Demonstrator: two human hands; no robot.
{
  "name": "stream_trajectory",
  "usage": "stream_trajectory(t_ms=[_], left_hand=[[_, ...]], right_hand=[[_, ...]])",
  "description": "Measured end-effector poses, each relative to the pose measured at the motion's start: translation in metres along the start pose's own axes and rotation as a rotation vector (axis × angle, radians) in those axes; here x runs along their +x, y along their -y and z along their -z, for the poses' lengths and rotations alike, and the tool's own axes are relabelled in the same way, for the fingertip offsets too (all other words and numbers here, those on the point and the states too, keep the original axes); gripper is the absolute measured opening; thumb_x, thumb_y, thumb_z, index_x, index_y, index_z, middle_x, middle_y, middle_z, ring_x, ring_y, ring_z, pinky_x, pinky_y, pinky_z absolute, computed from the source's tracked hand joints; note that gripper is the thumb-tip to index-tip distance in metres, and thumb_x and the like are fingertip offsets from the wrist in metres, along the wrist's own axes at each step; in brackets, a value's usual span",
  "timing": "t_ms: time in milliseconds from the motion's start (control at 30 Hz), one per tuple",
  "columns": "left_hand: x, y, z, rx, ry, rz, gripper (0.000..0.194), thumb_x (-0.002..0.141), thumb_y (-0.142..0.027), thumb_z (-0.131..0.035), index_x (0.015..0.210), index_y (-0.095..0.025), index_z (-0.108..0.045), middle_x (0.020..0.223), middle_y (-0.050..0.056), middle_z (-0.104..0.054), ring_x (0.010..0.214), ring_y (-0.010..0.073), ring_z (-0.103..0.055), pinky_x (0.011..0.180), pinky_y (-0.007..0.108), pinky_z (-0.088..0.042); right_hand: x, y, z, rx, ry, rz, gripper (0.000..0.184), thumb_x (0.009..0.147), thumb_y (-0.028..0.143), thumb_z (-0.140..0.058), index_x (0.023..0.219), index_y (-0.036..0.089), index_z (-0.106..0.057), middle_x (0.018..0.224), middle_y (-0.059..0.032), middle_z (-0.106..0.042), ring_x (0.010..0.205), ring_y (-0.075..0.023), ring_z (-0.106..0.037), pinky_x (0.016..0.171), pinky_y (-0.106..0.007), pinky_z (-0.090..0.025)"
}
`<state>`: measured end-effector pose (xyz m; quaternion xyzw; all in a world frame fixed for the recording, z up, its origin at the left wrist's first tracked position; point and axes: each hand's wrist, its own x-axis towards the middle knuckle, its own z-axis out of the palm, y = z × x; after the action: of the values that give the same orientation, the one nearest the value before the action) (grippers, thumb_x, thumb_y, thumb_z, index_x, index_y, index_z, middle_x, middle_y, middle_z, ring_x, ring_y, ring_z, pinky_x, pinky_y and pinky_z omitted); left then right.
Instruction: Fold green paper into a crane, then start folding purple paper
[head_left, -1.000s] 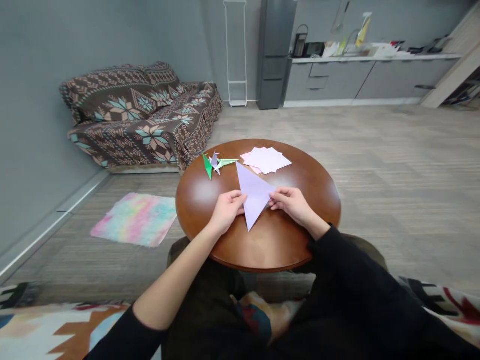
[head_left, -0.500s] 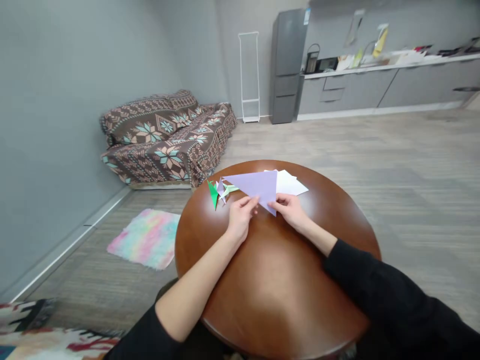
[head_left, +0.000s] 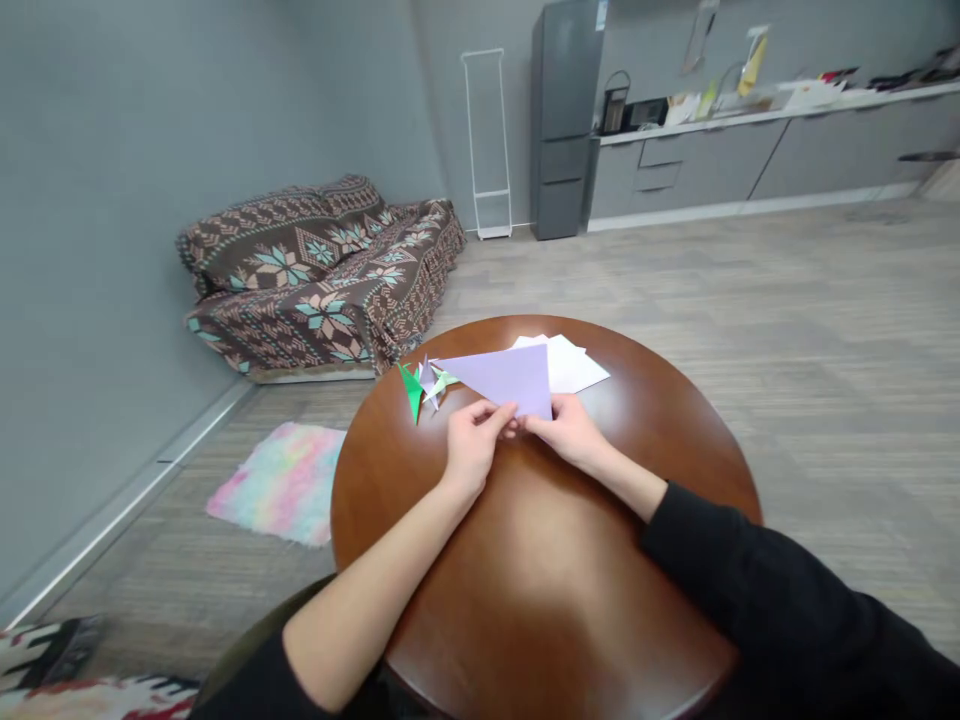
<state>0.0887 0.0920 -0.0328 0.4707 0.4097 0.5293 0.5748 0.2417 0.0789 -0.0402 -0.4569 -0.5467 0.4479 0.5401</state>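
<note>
A sheet of purple origami paper (head_left: 510, 375), folded to a triangle, is held up over the far half of the round table. My left hand (head_left: 474, 435) pinches its lower edge between thumb and fingers. Close beside it, my right hand (head_left: 566, 428) grips the lower right corner, with the thumb in front and the fingers partly hidden behind the paper. Left of the purple paper lie folded paper pieces: a green one (head_left: 412, 390), a light purple one (head_left: 429, 380) and a pale green one (head_left: 444, 383). White paper sheets (head_left: 576, 365) lie behind my right hand.
The brown round table (head_left: 547, 580) stands in front of me. Beyond it are a sofa with a patterned cover (head_left: 322, 275), a white rack (head_left: 487, 145), a grey fridge (head_left: 561, 130) and a kitchen counter (head_left: 712, 165). A fluffy pastel rug (head_left: 281, 485) lies on the floor at left.
My right hand has moved left along the purple paper, closer to my left hand, and now covers its lower corner. The camera view has shifted slightly.
</note>
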Motion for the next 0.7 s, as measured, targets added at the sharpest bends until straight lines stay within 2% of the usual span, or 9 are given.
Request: stream_trajectory(t_ms=[267,433,567,700], left_hand=[[0.000,-0.003,0.002,-0.099,-0.056,0.036,0.033,0.066,-0.039,-0.089,0.064,-0.013,-0.070,0.064,0.001,-0.066,0.060,0.0106,-0.059,0.063,0.025,-0.051],[0.004,-0.010,0.010,-0.188,-0.125,0.034,0.034,0.063,-0.037,-0.091,0.063,-0.013,-0.066,0.065,-0.001,-0.062,0.063,0.0097,-0.058,0.064,0.023,-0.052],[0.006,-0.014,0.017,-0.236,-0.187,0.029,0.037,0.064,-0.037,-0.091,0.062,-0.014,-0.062,0.065,-0.002,-0.059,0.064,0.0083,-0.057,0.065,0.022,-0.053],[0.007,-0.017,0.021,-0.247,-0.196,0.039,0.039,0.065,-0.038,-0.090,0.063,-0.015,-0.059,0.066,-0.003,-0.057,0.065,0.0073,-0.056,0.067,0.021,-0.054]], right_hand=[[-0.002,0.005,0.002,-0.023,0.013,-0.061,0.011,0.069,0.026,-0.069,0.065,0.016,-0.071,0.059,0.0017,-0.065,0.054,-0.0125,-0.049,0.055,-0.026,-0.036],[0.000,0.009,0.006,-0.033,0.028,-0.090,0.011,0.066,0.025,-0.071,0.059,0.018,-0.068,0.057,0.0009,-0.065,0.055,-0.0131,-0.053,0.057,-0.027,-0.041],[-0.003,0.012,0.015,-0.023,0.027,-0.112,0.005,0.063,0.022,-0.069,0.060,0.018,-0.072,0.057,-0.0001,-0.066,0.056,-0.0143,-0.056,0.061,-0.028,-0.045],[-0.006,0.011,0.023,0.023,-0.001,-0.124,0.006,0.063,0.022,-0.068,0.060,0.018,-0.071,0.058,-0.0010,-0.065,0.056,-0.0142,-0.056,0.058,-0.028,-0.045]])
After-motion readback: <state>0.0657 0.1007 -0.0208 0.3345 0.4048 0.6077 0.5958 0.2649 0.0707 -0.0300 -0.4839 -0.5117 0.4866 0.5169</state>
